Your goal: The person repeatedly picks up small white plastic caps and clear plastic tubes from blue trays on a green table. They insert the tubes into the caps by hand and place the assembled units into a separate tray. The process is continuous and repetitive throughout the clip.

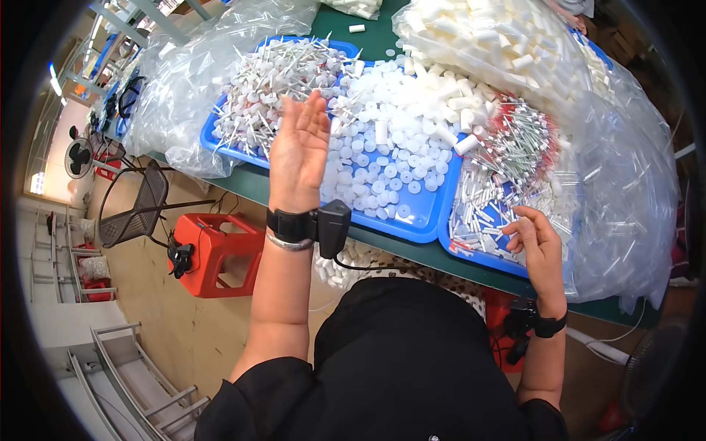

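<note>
By the right hand (540, 248), thin, straight white sticks (482, 220) lie jumbled

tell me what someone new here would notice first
Probably the pale round discs heaped in the middle blue tray, between the open left hand and the right hand. Behind them, toward the upper right, a big clear bag bulges with white cylinders. The red stool at left also stands out.
</note>
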